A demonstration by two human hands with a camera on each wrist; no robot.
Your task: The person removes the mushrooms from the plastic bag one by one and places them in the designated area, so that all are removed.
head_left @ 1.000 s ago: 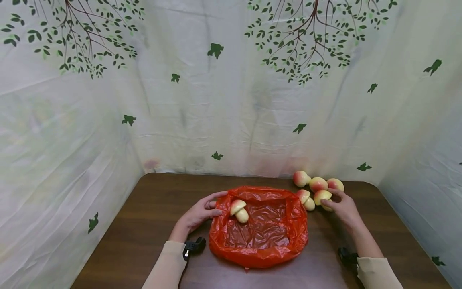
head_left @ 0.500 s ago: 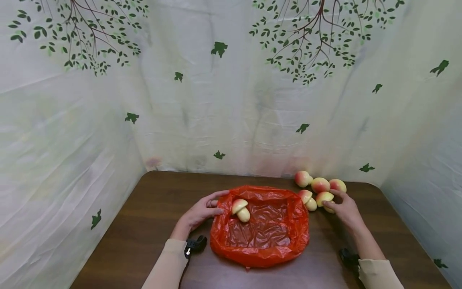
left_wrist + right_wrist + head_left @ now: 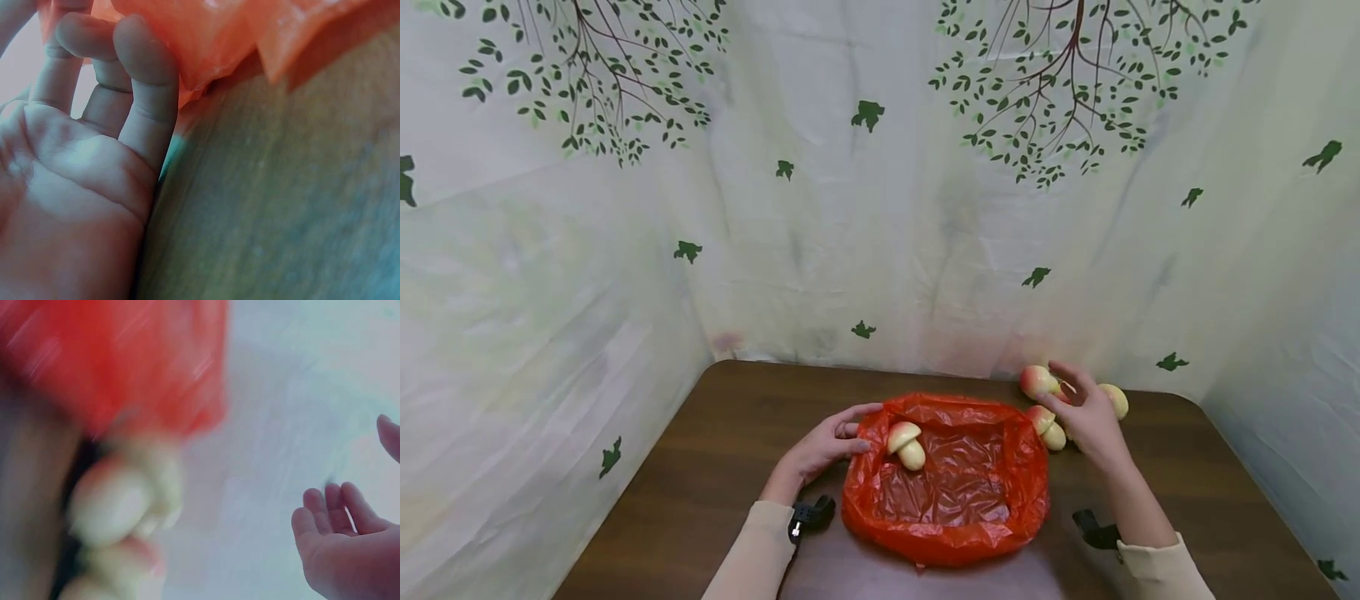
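Note:
A red plastic bag [image 3: 943, 550] stands wide-mouthed on the table. In it, near the left side, lies a mushroom-shaped piece [image 3: 904, 442] with a red-and-yellow cap and pale stem. My left hand [image 3: 822, 454] holds the bag's left rim between thumb and fingers; in the left wrist view several fingers [image 3: 147, 81] bend beside the red plastic. My right hand [image 3: 1088, 417] is above the cluster of similar mushroom pieces [image 3: 1054, 435] to the right of the bag, partly covering them. In the right wrist view this hand [image 3: 350, 550] shows its fingers apart with nothing between them.
Another mushroom piece [image 3: 1036, 381] lies at the table's back edge, and one more [image 3: 1116, 400] shows beyond my right hand. The brown wooden table [image 3: 700, 500] is bounded by a pale leaf-patterned curtain [image 3: 820, 275] at the back and sides.
My right hand has lifted off the front mushroom pieces and moved left and away from me over the cluster. The left hand stays at the bag's rim. The head view has shifted slightly.

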